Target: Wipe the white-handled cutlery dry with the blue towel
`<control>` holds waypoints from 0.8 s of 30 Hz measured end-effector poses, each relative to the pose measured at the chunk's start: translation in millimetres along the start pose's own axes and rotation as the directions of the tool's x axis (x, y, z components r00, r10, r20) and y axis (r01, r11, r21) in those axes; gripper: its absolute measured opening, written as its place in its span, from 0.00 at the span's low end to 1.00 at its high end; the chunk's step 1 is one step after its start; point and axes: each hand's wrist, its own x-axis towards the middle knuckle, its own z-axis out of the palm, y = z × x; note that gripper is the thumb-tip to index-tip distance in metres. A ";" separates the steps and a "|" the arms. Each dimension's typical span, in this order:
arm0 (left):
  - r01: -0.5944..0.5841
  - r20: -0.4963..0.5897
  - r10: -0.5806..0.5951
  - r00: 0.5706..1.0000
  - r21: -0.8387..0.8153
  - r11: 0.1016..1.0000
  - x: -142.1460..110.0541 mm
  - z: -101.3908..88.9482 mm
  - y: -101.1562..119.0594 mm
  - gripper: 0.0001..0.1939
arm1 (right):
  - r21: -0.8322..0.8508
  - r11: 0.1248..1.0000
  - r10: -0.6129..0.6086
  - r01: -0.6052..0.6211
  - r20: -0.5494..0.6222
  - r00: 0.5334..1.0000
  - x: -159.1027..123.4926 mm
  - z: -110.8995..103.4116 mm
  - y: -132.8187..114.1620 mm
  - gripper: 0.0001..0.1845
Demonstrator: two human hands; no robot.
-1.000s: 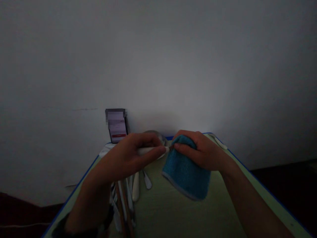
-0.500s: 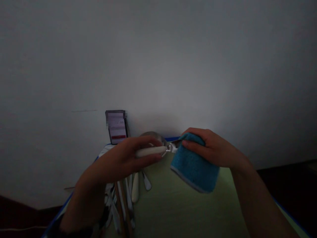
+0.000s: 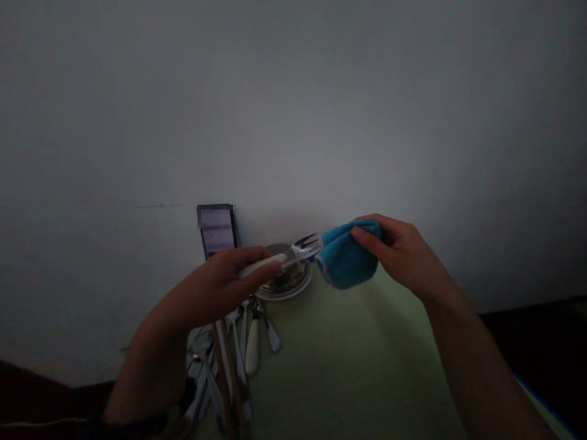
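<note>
A fork point(image 3: 306, 245) with a pale handle is held up over the table, its tines pointing right. My left hand point(image 3: 229, 275) is closed round the handle. To the right of the tines, my right hand point(image 3: 394, 247) pinches a folded blue cloth point(image 3: 348, 256) with a light edge. The cloth hangs down from the fingers, its left edge close by the fork's tips; whether they touch I cannot tell. Below and behind the fork stands a round metal dish point(image 3: 288, 287), partly covered by my left hand.
Several pieces of cutlery point(image 3: 238, 342), some with metal and some with brown or pale handles, lie at the left of the green table point(image 3: 339, 366). A phone point(image 3: 217, 229) leans on the grey wall point(image 3: 293, 122) behind the table.
The fork's tines, partly wrapped in the cloth before, now show bare. My right hand and the cloth have moved up; my left hand has shifted slightly left, uncovering more of the dish.
</note>
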 end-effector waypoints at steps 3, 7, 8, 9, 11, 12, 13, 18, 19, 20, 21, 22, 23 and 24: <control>-0.011 0.016 0.011 1.000 0.022 1.000 0.5 0.8 1.1 0.16 | 0.039 0.999 0.016 -0.015 -0.047 0.999 1.5 0.3 4.2 0.12; -0.029 0.018 0.028 0.999 0.025 0.999 0.7 0.6 2.9 0.16 | 0.099 0.994 0.052 -0.038 -0.142 0.988 3.4 3.0 7.6 0.13; -0.031 0.016 0.030 0.999 0.024 0.999 0.6 0.6 3.2 0.16 | 0.114 0.993 0.058 -0.039 -0.170 0.984 4.1 3.8 8.2 0.13; -0.033 0.015 0.033 0.999 0.023 0.999 0.3 0.6 3.3 0.16 | 0.126 0.991 0.060 -0.036 -0.196 0.979 4.8 4.4 8.7 0.13; -0.037 0.028 0.037 0.999 0.018 0.999 -0.5 0.7 3.5 0.15 | 0.141 0.990 0.062 -0.030 -0.232 0.971 5.9 5.1 9.1 0.13; -0.040 0.039 0.040 0.998 0.013 0.999 -1.0 0.8 3.6 0.14 | 0.142 0.989 0.065 -0.031 -0.238 0.969 6.2 5.2 8.8 0.14; -0.046 0.051 0.046 0.998 0.009 0.999 -1.3 0.8 3.8 0.14 | 0.136 0.990 0.068 -0.037 -0.231 0.971 6.3 5.4 8.1 0.14; -0.080 0.107 0.080 0.991 -0.001 0.997 0.4 -0.6 11.8 0.15 | 0.093 0.994 0.058 -0.059 0.015 0.998 5.2 11.2 -2.8 0.15; -0.086 0.120 0.085 0.989 -0.003 0.996 1.2 -1.3 14.4 0.16 | 0.086 0.995 0.043 -0.049 0.060 0.997 5.0 13.2 -6.0 0.15; -0.089 0.132 0.088 0.987 -0.004 0.996 1.9 -1.9 16.8 0.16 | 0.074 0.997 0.030 -0.036 0.089 0.996 4.9 15.1 -8.9 0.15; -0.090 0.142 0.090 0.986 -0.002 0.996 2.4 -2.5 18.9 0.16 | 0.055 0.998 0.020 -0.026 0.106 0.994 4.7 16.8 -11.6 0.15; -0.088 0.147 0.086 0.985 0.002 0.996 2.7 -3.1 20.5 0.16 | 0.034 0.999 0.015 -0.019 0.116 0.993 4.6 18.0 -13.6 0.15; -0.084 0.155 0.083 0.984 0.004 0.996 2.8 -3.6 21.4 0.16 | 0.011 1.000 0.015 -0.016 0.127 0.992 4.4 18.8 -15.0 0.15; -0.081 0.163 0.079 0.983 0.006 0.997 2.7 -3.9 21.9 0.17 | -0.012 1.000 0.019 -0.018 0.139 0.990 4.3 19.3 -15.6 0.15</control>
